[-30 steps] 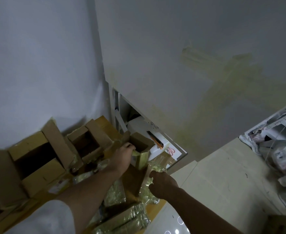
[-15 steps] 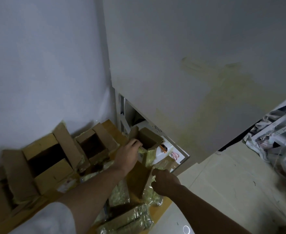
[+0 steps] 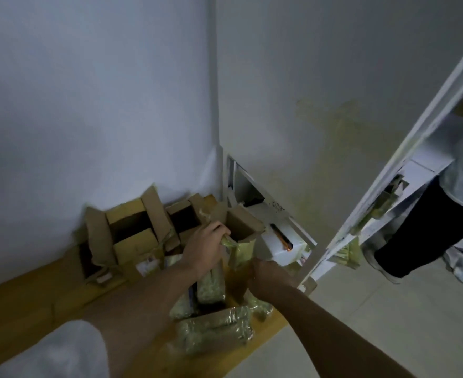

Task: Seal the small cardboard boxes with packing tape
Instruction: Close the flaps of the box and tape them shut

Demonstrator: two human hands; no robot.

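Cardboard box (image 3: 245, 236), small and brown with its top flaps standing open, sits straight ahead of both hands on the yellow wooden bench (image 3: 33, 301), its long axis running up and away toward the white wall (image 3: 306, 105). The left hand (image 3: 205, 248) is the nearer, gripping a crumpled strip of yellowish tape (image 3: 229, 242) at the box's near-left rim. The right hand (image 3: 268, 278) is curled low against the taped front face; whether it holds anything I cannot tell.

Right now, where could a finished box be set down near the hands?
Bare wooden surface lies left of the left hand, in front of the open brown cardboard boxes. Pale floor tiles right of the right hand are free. Between the hands, green-wrapped packets crowd everything.
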